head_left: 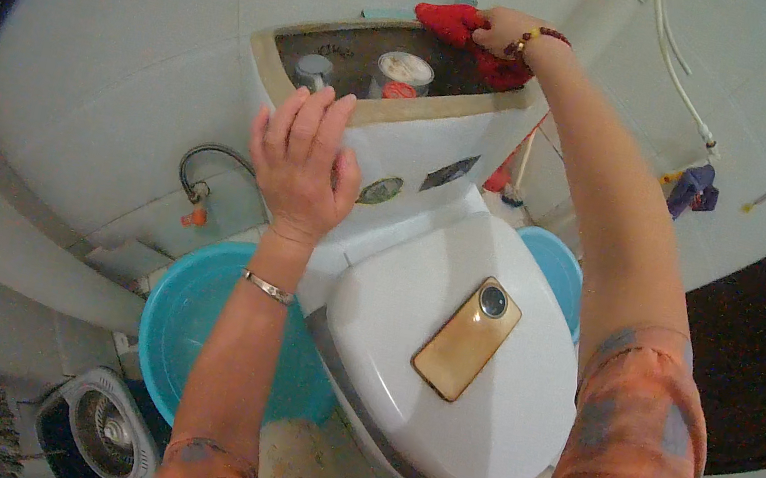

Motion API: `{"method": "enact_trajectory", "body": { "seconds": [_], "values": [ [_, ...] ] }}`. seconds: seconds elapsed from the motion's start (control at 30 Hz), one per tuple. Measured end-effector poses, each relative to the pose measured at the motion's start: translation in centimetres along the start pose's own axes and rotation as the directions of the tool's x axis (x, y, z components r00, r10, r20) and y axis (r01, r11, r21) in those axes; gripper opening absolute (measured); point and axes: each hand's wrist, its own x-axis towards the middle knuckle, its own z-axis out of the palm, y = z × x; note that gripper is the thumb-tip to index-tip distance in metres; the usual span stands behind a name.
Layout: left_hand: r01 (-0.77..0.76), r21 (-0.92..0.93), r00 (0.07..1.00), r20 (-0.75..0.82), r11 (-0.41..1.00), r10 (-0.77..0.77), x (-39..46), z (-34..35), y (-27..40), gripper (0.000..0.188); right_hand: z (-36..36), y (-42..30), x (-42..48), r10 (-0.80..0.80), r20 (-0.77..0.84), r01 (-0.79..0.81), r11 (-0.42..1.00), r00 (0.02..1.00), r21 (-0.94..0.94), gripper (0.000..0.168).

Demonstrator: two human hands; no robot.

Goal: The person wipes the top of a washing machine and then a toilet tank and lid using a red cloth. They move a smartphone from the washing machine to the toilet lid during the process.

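Observation:
My right hand (505, 31) grips a red cloth (451, 23) on the back right rim of an uncovered toilet tank (442, 114); part of the cloth hangs inside. My left hand (304, 165) rests with its fingers on the tank's front left rim and holds nothing. Inside the tank are a round fitting with a pale top (405, 69) and a smaller grey cap (315, 65). Below, the white toilet lid (383, 330) is down, and a gold smartphone (466, 340) lies on it with its camera side up.
A large turquoise basin (175, 326) stands left of the toilet, a blue basin (553, 267) at its right. A braided hose (216, 149) runs from a wall valve (195, 214) toward the tank. A spin-mop bucket (107, 432) is at lower left. A brush (513, 194) stands behind.

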Motion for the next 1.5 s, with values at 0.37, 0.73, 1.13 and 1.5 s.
{"method": "enact_trajectory", "body": {
  "seconds": [0.37,0.73,1.13,1.5],
  "values": [
    [0.002,0.015,1.0,-0.008,1.0,-0.002,0.4,-0.5,0.0,0.048,5.8,6.7,-6.5,0.355,0.046,-0.265,0.597,0.934,0.757,0.055],
    [-0.021,0.01,1.0,-0.015,1.0,0.021,0.2,0.6,-1.0,0.049,10.7,-3.8,-16.3,0.439,0.006,0.165,-0.349,0.898,0.922,0.047],
    [-0.059,-0.014,0.996,-0.071,0.998,0.058,0.5,1.4,1.8,0.048,24.1,7.2,-7.8,0.499,0.363,-0.084,-0.496,0.787,0.864,0.066],
    [-0.041,0.01,0.999,0.017,0.999,0.041,0.4,0.8,0.4,0.048,11.8,-15.0,-16.9,0.555,-0.674,0.077,0.742,0.488,0.666,0.04]
  ]
}}
